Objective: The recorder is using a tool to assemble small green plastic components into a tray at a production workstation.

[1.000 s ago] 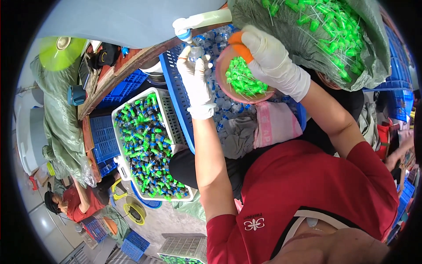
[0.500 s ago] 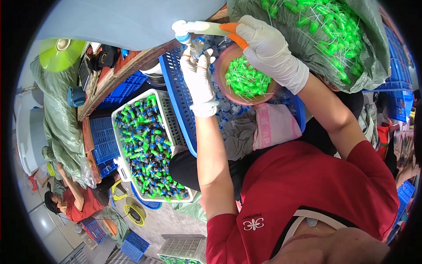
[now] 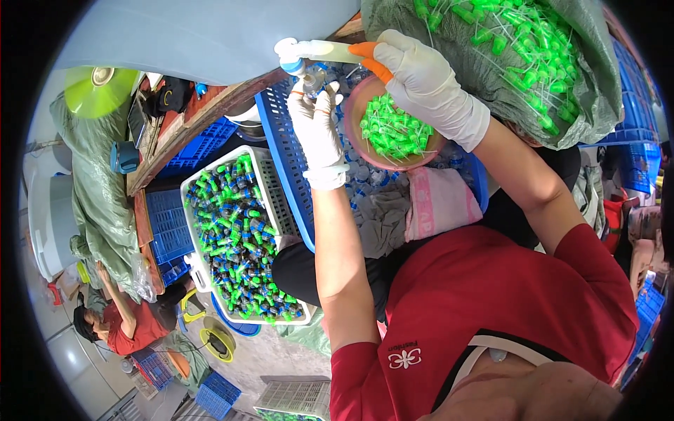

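My left hand (image 3: 316, 126), in a white glove, is closed around a small clear bottle (image 3: 314, 85). The bottle is held up under a white nozzle (image 3: 286, 49) with a blue ring at its lower end. A pale translucent tube (image 3: 326, 50) runs sideways from the nozzle. My right hand (image 3: 428, 81), gloved in white with orange covers on its fingertips, pinches the tube's right end. Whether the bottle's mouth touches the nozzle is hard to make out. Green dropper caps with thin stems (image 3: 394, 126) fill a pink bowl (image 3: 359, 151) below my right hand.
The bowl rests in a blue basket (image 3: 284, 154) of clear bottles, with a pink-and-white towel (image 3: 442, 203) at its near side. To the left stands a white crate (image 3: 198, 270) of green-capped bottles. A bag (image 3: 597, 105) of green caps lies far right. Another person (image 3: 133, 326) works at far left.
Both hands stay almost where they were, with the bottle still under the nozzle. The view has shifted very slightly.
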`<action>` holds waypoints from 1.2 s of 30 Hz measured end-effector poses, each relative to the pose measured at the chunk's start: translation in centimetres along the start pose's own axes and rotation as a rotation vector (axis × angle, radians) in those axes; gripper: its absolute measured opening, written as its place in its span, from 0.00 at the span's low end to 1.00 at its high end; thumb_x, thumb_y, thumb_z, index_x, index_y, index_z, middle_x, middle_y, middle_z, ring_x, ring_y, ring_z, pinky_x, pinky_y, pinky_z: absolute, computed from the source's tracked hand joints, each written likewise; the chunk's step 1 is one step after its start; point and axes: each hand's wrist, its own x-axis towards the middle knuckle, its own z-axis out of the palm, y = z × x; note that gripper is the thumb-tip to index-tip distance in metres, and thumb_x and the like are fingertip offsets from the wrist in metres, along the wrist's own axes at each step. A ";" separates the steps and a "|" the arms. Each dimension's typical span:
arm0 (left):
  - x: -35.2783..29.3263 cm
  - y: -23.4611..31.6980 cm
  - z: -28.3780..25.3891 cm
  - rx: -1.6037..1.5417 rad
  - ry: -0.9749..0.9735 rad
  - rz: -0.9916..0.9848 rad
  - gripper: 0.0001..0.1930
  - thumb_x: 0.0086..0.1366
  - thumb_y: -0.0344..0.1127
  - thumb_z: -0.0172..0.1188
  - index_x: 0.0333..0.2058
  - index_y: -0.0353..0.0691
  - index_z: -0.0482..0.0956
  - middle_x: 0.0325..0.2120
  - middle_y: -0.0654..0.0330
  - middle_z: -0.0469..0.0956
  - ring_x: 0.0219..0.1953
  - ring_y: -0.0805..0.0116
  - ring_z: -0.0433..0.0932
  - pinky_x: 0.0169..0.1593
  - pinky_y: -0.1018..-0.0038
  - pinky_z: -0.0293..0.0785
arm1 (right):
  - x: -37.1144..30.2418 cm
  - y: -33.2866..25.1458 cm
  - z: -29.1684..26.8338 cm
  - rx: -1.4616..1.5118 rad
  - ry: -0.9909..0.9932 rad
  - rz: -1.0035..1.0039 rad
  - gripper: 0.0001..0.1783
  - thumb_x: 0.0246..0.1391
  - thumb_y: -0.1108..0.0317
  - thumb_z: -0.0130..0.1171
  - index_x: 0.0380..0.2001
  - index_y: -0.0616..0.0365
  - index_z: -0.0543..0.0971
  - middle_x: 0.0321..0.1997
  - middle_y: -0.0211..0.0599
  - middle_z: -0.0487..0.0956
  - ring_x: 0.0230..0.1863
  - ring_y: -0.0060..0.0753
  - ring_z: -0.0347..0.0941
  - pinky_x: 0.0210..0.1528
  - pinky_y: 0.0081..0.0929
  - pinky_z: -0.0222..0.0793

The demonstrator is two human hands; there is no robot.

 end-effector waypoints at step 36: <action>-9.7 -1.6 0.8 0.892 -0.251 0.031 0.21 0.71 0.39 0.54 0.54 0.28 0.64 0.49 0.45 0.68 0.51 0.57 0.69 0.57 0.63 0.65 | -10.9 -0.2 2.6 0.642 -0.403 0.495 0.13 0.51 0.63 0.57 0.36 0.61 0.71 0.25 0.47 0.74 0.29 0.53 0.76 0.33 0.45 0.70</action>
